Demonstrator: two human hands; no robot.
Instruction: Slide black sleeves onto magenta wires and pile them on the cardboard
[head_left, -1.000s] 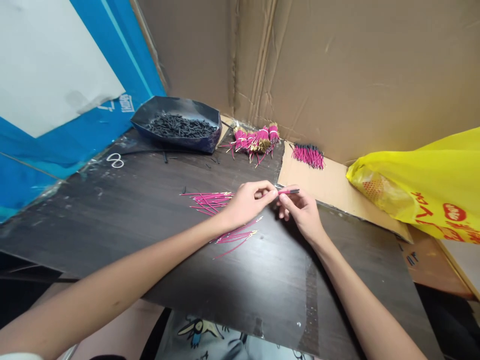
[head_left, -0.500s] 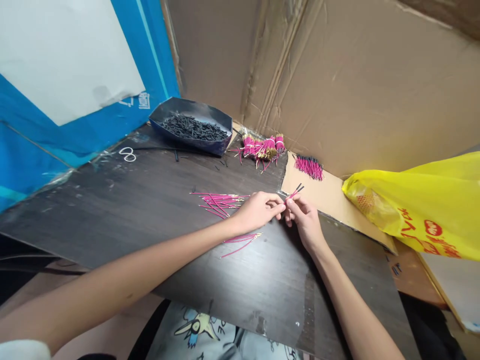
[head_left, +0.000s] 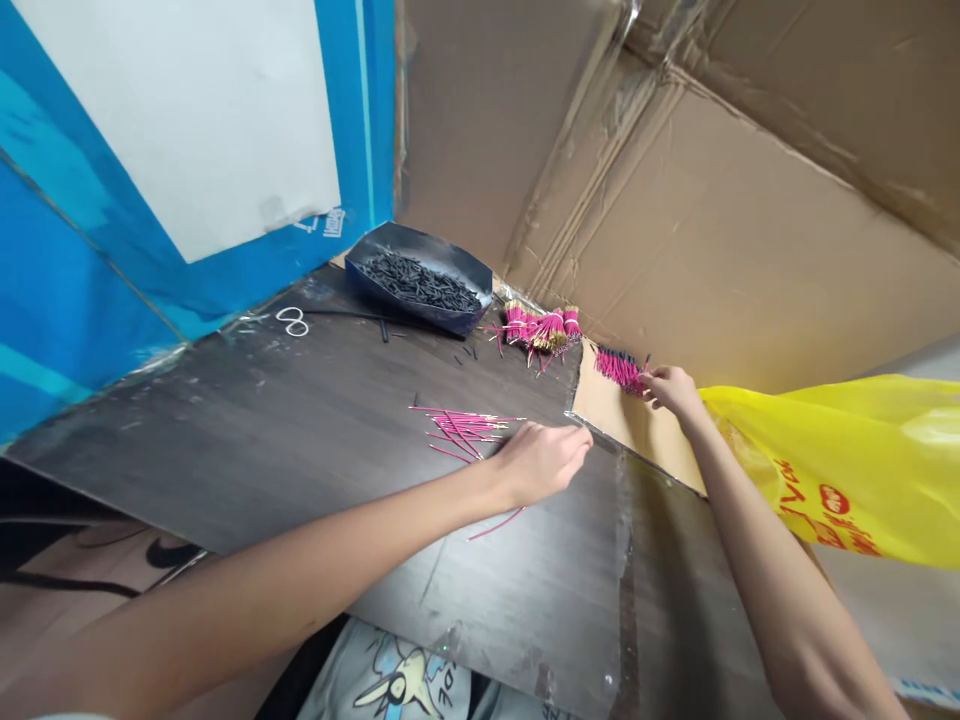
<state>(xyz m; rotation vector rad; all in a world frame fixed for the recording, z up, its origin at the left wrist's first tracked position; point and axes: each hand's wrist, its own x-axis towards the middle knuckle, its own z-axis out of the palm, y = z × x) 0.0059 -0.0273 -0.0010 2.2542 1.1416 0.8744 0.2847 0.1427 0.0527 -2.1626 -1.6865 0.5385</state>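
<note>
Right hand (head_left: pixel 670 390), fingers pinched, touches the small pile of black-tipped pink wires (head_left: pixel 619 368) on the cardboard sheet (head_left: pixel 637 425); left hand (head_left: pixel 541 462) rests loosely curled by loose untipped pink wires (head_left: pixel 461 430) on the dark board (head_left: pixel 300 430), black sleeve tray (head_left: pixel 420 275) still full.

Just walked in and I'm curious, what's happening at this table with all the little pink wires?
A person sits at a dark board handling short pink wires. The right hand reaches out to a pile of black-tipped pink wires on a cardboard sheet. The left hand rests on the board beside loose pink wires. Farther back are bundled pink wires, a dark tray of black tubes and small scissors. A yellow bag lies to the right.
</note>
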